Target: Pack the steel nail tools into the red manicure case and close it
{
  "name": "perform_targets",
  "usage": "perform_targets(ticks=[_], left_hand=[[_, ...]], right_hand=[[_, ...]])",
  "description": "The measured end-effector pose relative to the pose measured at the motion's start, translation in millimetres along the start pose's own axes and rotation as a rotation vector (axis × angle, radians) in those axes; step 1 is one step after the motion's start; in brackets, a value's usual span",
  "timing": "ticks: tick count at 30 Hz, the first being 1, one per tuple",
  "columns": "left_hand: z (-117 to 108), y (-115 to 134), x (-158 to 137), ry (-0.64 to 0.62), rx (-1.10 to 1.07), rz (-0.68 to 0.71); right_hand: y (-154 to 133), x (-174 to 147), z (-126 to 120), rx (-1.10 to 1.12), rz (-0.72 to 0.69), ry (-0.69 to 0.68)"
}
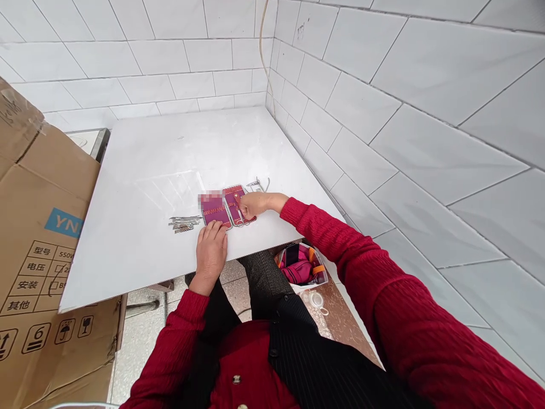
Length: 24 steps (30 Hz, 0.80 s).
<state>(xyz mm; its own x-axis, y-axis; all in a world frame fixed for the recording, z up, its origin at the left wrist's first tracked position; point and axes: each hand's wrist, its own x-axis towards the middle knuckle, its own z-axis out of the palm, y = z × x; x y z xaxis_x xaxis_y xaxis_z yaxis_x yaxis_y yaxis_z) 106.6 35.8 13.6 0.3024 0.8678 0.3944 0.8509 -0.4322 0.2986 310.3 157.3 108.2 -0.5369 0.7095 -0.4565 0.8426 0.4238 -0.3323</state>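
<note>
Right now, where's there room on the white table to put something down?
There is bare tabletop between the open purple case and the back wall, and more at left, between the thin metal pieces and the cardboard box. It's crowded around the case: the left hand on it, the right hand at its right half, small metal things just beyond.

white-tiled walls (361, 42), white table (140, 150) in corner, speckled floor (138, 338) below
</note>
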Motion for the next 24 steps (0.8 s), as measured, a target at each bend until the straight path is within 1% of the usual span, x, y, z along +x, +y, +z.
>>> perform_targets(ticks=[2,3,5,8,12,15,17,21,24], left_hand=[[-0.2,0.1,0.2,-0.003,0.013,0.003],[-0.3,0.2,0.3,-0.004,0.020,0.005],[-0.6,0.7,0.4,-0.003,0.026,0.006],[-1.0,1.7,0.5,-0.002,0.022,0.006],[-0.7,2.5,0.6,0.010,0.020,0.003],[0.0,2.2,0.5,0.017,0.022,0.004],[0.5,1.7,0.4,0.019,0.020,0.004],[1.6,0.9,0.0,0.035,0.023,0.017],[2.6,0.6,-0.2,0.050,0.038,0.030]], right_hand=[[2.7,-1.7,1.8,0.070,-0.032,-0.066],[3.8,-3.8,3.7,0.085,-0.045,-0.075],[6.2,-10.8,7.9,0.100,-0.061,-0.058],[14.5,-27.0,12.4,0.165,-0.047,-0.022],[37.7,-46.3,12.9,0.264,0.041,0.045],[53.5,-51.2,12.8,0.201,0.141,0.075],[57.2,-51.1,12.7,0.126,0.192,0.076],[46.7,-49.1,8.5,-0.037,0.263,0.157],[31.5,-44.5,3.9,-0.086,0.297,0.215]])
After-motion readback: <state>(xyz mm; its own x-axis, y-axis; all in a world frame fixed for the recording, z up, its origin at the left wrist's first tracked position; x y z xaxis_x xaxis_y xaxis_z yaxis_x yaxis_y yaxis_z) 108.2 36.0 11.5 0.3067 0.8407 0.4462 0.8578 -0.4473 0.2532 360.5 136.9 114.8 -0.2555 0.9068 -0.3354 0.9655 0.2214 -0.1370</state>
